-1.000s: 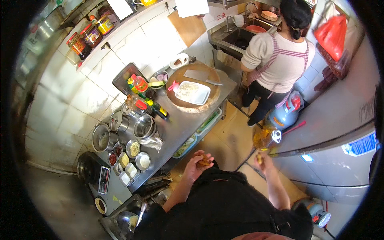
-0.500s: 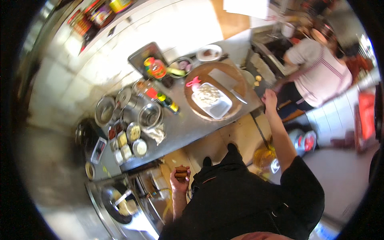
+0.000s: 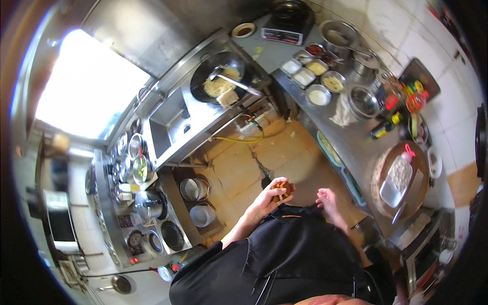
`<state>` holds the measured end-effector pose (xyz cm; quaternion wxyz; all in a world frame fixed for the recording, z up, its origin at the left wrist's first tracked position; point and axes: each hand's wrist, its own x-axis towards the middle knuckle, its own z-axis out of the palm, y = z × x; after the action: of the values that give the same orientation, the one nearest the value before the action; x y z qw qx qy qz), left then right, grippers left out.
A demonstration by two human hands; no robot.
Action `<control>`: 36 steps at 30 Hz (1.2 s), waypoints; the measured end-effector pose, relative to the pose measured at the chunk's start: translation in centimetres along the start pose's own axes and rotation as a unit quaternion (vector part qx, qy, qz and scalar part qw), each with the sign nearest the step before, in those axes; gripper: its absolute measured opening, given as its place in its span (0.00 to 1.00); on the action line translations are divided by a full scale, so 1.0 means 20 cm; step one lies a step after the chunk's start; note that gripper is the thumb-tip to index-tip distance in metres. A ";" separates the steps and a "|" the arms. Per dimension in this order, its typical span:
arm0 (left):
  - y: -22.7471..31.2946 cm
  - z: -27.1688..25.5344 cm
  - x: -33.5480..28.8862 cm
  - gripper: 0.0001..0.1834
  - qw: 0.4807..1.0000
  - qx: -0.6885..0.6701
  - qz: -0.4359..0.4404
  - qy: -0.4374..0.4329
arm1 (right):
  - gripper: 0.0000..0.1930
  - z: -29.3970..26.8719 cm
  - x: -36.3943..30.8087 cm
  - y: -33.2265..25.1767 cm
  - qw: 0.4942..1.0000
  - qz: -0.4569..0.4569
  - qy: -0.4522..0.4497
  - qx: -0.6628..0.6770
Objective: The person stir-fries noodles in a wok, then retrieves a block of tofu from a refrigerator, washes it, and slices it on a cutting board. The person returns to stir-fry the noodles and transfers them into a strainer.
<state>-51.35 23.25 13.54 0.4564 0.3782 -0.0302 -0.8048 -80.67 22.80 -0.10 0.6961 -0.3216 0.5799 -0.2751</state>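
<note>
My left hand [image 3: 265,199] is closed around several brown, block-shaped pieces of food [image 3: 282,191], held in front of my waist above the floor. Close by on its right, my right hand [image 3: 328,200] hangs with loosely bent fingers, and I see nothing in it. Beyond both hands a wok [image 3: 198,75] sits on the stove, with pale, noodle-like shreds [image 3: 214,87] inside. A long-handled ladle [image 3: 243,87] rests across the wok's rim, and a folded pale cloth [image 3: 227,98] lies at the near edge.
On the right runs a steel counter [image 3: 351,147] with seasoning tins [image 3: 304,76], a steel bowl [image 3: 364,101] and bottles [image 3: 387,126]. A round chopping board [image 3: 378,178] carries a white tub [image 3: 400,175] and a cleaver [image 3: 416,184]. At left stand a sink [image 3: 162,136], a shelf and buckets [image 3: 203,214].
My view has swung left, from the chopping board toward the stove. My right hand has come back from its far-right reach to my waist. The brown pieces stay in my left hand.
</note>
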 end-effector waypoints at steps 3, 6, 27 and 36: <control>0.14 -0.29 -0.16 0.19 0.996 -0.058 0.054 0.039 | 0.13 0.22 0.11 -0.18 0.992 -0.031 -0.024 -0.117; 0.35 -0.62 -0.33 0.15 0.989 -0.109 0.087 0.052 | 0.12 0.52 0.27 -0.37 0.980 -0.035 -0.020 -0.197; 1.49 -1.97 -0.91 0.17 0.793 -0.385 0.395 0.258 | 0.32 3.67 1.62 -1.21 0.772 -0.299 -0.317 -0.463; 2.27 -1.95 -0.88 0.21 0.714 -0.433 0.439 0.331 | 0.37 5.20 2.83 -1.43 0.751 -0.370 -0.244 -0.490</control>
<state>11.05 21.74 13.94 0.8533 0.3256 0.3115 -0.2625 31.42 -24.99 -1.42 0.4048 -0.8641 0.2814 -0.1013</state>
